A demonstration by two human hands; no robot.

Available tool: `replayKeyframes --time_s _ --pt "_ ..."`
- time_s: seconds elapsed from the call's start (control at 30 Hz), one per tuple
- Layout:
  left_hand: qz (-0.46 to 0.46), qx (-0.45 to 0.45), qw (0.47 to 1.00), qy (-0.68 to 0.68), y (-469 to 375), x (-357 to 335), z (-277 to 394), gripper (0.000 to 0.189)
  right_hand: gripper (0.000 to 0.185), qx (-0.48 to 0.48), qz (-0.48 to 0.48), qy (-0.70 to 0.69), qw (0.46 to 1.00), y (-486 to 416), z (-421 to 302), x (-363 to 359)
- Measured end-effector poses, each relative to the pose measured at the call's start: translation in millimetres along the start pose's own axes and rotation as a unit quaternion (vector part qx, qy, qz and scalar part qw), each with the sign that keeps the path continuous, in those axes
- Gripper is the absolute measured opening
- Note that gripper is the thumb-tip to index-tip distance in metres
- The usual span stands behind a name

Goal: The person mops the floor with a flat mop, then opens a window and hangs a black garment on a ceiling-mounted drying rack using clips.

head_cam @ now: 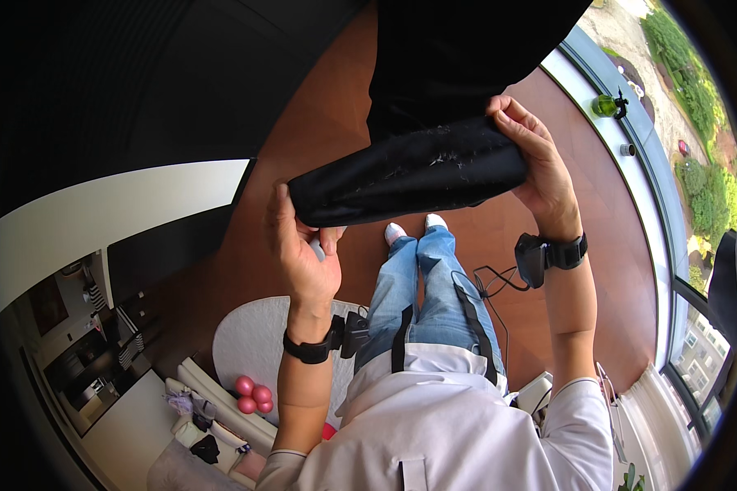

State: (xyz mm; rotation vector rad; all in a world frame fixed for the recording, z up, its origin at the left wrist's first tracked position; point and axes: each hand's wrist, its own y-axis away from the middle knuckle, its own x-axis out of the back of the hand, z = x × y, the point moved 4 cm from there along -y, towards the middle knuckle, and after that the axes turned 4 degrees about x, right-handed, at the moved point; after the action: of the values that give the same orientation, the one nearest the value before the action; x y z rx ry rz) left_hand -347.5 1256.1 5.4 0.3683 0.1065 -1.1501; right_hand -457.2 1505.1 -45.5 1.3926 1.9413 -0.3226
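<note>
A length of black cloth (pixel 411 172) is stretched between my hands, with pale lint and loose fibres on its upper face. My left hand (pixel 307 245) grips its left end, fingers tucked beneath. A small light-grey object (pixel 317 249) shows in that palm, mostly hidden, so its kind is unclear. On the other side, my right hand (pixel 537 159) pinches the upper right corner and supports the right end from behind. A larger black cloth (pixel 454 55) hangs just beyond; whether the two are one piece cannot be told. Each wrist wears a black strapped device.
A window sill (pixel 608 141) curves along the right, bearing a green bottle (pixel 604 105) and a small cup (pixel 627 149). Behind me at left are a round pale rug (pixel 252 331), pink balloons (pixel 255 394) and a sofa (pixel 221 405). A black cable (pixel 497 285) dangles by my right leg.
</note>
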Motion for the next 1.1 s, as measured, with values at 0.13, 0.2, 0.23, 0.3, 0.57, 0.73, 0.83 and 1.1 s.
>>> replayKeyframes --time_s 0.13,0.2,0.23,0.3,0.57,0.73,0.83,1.1 --pt "-0.02 0.001 1.0 0.017 0 2 -2 0.039 0.009 0.017 -0.008 -0.003 1.0 1 -1 0" --pt "-0.007 0.006 1.0 0.018 0 4 -3 0.038 0.009 0.023 -0.01 -0.002 1.0 2 -2 -1" --pt "0.0 0.005 1.0 0.017 0 5 -4 0.038 0.009 0.023 -0.01 -0.003 1.0 3 -2 -1" --pt "0.006 0.002 1.0 0.019 -1 6 -4 0.037 0.009 0.024 -0.011 -0.007 1.0 4 -1 -2" --pt "0.014 0.006 1.0 -0.017 0 8 -3 0.04 0.009 0.042 -0.047 -0.009 0.998 7 0 -3" --pt "0.018 0.006 1.0 -0.01 1 9 -4 0.04 0.01 0.044 -0.068 -0.023 0.996 8 2 -2" --pt "0.014 0.013 1.0 0.003 2 7 -4 0.039 0.011 0.037 -0.064 -0.026 0.997 9 3 -2" --pt "0.012 0.016 1.0 -0.003 8 -5 -6 0.034 0.025 0.015 -0.056 -0.005 0.998 13 12 -6"
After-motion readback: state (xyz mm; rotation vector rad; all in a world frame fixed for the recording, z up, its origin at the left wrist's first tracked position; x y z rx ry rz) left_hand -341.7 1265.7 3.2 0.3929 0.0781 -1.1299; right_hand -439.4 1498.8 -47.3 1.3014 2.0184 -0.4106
